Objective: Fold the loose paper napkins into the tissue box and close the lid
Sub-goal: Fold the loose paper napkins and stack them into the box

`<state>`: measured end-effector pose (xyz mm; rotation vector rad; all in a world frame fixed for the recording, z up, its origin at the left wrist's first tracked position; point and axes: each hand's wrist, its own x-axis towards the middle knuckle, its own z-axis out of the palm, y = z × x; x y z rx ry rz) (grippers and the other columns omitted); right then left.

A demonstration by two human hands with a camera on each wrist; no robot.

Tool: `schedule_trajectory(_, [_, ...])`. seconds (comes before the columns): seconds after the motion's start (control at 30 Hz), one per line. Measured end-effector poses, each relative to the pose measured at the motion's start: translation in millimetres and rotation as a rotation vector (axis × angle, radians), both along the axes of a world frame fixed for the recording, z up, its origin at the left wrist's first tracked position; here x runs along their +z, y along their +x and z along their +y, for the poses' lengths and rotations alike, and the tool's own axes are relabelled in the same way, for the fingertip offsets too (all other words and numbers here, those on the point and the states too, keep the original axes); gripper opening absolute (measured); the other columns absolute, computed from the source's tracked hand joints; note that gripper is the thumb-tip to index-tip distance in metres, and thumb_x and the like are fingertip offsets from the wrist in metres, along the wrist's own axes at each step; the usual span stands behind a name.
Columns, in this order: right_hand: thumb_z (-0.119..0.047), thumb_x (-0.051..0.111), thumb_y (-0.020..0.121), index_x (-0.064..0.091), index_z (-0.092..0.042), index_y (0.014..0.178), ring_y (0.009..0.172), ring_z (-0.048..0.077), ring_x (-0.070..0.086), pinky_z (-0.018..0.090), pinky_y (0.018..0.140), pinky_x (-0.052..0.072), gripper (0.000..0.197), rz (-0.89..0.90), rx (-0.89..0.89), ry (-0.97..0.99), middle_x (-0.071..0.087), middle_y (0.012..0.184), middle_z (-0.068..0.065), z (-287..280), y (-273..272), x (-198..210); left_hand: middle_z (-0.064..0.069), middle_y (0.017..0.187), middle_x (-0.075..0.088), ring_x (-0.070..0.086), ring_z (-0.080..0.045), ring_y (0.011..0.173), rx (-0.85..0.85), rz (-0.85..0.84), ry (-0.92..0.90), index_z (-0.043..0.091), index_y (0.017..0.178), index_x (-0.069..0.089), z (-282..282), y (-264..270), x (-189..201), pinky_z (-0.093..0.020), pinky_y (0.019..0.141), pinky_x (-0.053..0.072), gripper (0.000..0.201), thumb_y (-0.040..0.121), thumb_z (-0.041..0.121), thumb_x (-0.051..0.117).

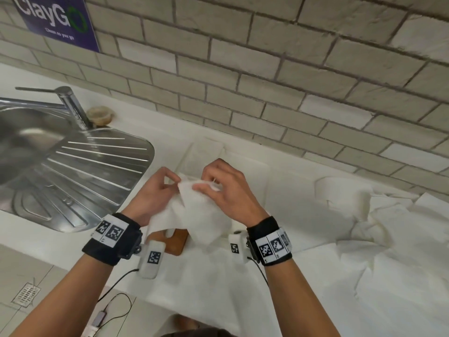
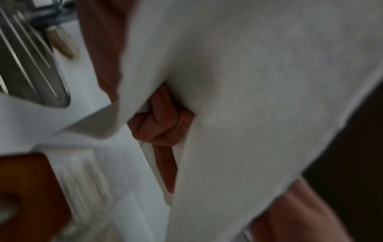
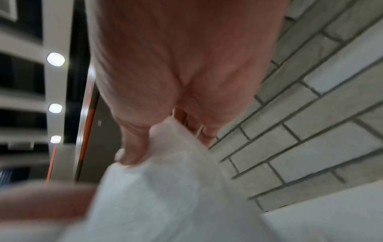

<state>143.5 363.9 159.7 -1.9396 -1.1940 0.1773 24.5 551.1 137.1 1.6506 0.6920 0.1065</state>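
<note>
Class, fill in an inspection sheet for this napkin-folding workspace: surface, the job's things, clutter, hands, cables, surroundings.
Surface: white countertop, largely covered by paper.
Job's things: white paper napkin held up between both hands; loose white paper napkins spread at right; brown wooden tissue box beneath the held napkin, mostly hidden.
Clutter: small lidded plastic tub behind the tap.
Hands: left hand and right hand each pinch the napkin's top edge.
Cables: black wires hanging from the wrist units.
Surroundings: steel sink, grey brick wall, purple poster.

Counter (image 1: 303, 190): bare strip behind the hands along brick wall (image 1: 267, 81). Obstacles: loose napkins (image 1: 388, 227) heaped right; sink drainboard (image 1: 80, 171) and tap (image 1: 70, 103) left.
</note>
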Motion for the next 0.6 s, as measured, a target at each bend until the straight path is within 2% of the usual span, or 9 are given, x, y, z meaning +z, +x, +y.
schedule_trajectory(0.07, [-0.025,0.072,0.104,0.057,-0.015,0.102,0.089,0.012,0.065,0.024,0.078,0.052,0.018,0.042,-0.168,0.124,0.065,0.095,-0.005,3,1,11,-0.009,0.068,0.064,0.053,-0.019,0.053,-0.040,-0.043,0.175,0.026,0.109,0.058,14,-7,3,-0.027,0.046,0.039,0.011,0.110,0.015,0.056])
schedule_trajectory(0.13, [-0.014,0.066,0.106,0.057,-0.019,0.116,0.095,0.004,0.067,0.013,0.080,0.049,0.015,0.025,-0.357,0.246,0.069,0.100,-0.008,-4,5,12,0.005,0.072,0.057,0.048,-0.012,0.058,-0.071,-0.067,0.376,0.032,0.106,0.061,28,-14,8,-0.031,0.051,0.039,0.020,0.110,0.014,0.054])
schedule_trajectory(0.2, [-0.003,0.061,0.104,0.063,-0.022,0.118,0.099,0.001,0.066,0.018,0.085,0.052,0.024,-0.044,-0.495,0.269,0.071,0.106,-0.007,-19,9,-5,0.005,0.094,0.070,0.065,-0.017,0.084,-0.118,-0.086,0.512,0.036,0.103,0.066,38,-18,14,-0.044,0.073,0.054,0.026,0.107,0.011,0.056])
schedule_trajectory(0.27, [0.003,0.061,0.100,0.073,-0.023,0.107,0.096,0.005,0.066,0.021,0.089,0.052,0.030,-0.052,-0.590,0.176,0.071,0.105,-0.007,-37,8,-33,0.010,0.112,0.073,0.068,-0.016,0.108,-0.123,-0.106,0.599,0.039,0.110,0.065,40,-21,19,-0.049,0.096,0.054,0.027,0.103,0.014,0.063])
schedule_trajectory(0.33, [0.004,0.066,0.097,0.078,-0.023,0.102,0.091,0.006,0.064,0.005,0.088,0.044,0.031,0.003,-0.664,0.046,0.069,0.103,-0.007,-54,-1,-63,0.009,0.117,0.072,0.067,-0.016,0.110,-0.077,-0.113,0.631,0.042,0.126,0.059,38,-21,23,-0.046,0.095,0.054,0.034,0.100,0.024,0.072])
schedule_trajectory(0.4, [0.002,0.070,0.096,0.080,-0.021,0.104,0.091,0.004,0.063,-0.004,0.090,0.036,0.026,0.053,-0.698,-0.077,0.069,0.107,-0.004,-68,-14,-91,0.008,0.116,0.074,0.069,-0.014,0.107,-0.021,-0.108,0.612,0.042,0.131,0.056,36,-17,25,-0.043,0.090,0.056,0.042,0.096,0.033,0.078])
schedule_trajectory(0.47, [-0.002,0.072,0.098,0.079,-0.019,0.107,0.097,0.005,0.064,0.001,0.095,0.041,0.021,0.117,-0.704,-0.188,0.071,0.113,-0.001,-79,-23,-114,0.016,0.106,0.074,0.069,-0.008,0.104,-0.002,-0.090,0.617,0.038,0.121,0.064,34,-10,24,-0.033,0.086,0.056,0.033,0.092,0.040,0.080])
schedule_trajectory(0.53, [-0.005,0.070,0.100,0.079,-0.016,0.111,0.102,0.012,0.068,0.015,0.096,0.049,0.018,0.171,-0.704,-0.312,0.071,0.118,0.002,-85,-26,-130,0.028,0.099,0.069,0.066,0.006,0.097,-0.023,-0.086,0.643,0.035,0.109,0.069,29,-3,25,-0.013,0.080,0.047,0.022,0.092,0.041,0.080])
schedule_trajectory(0.6, [-0.004,0.065,0.102,0.077,-0.012,0.117,0.106,0.018,0.070,0.021,0.093,0.051,0.021,0.179,-0.691,-0.398,0.070,0.123,0.005,-87,-26,-137,0.028,0.096,0.072,0.066,0.014,0.093,-0.064,-0.117,0.629,0.031,0.102,0.073,22,4,27,-0.004,0.074,0.043,0.015,0.092,0.039,0.080])
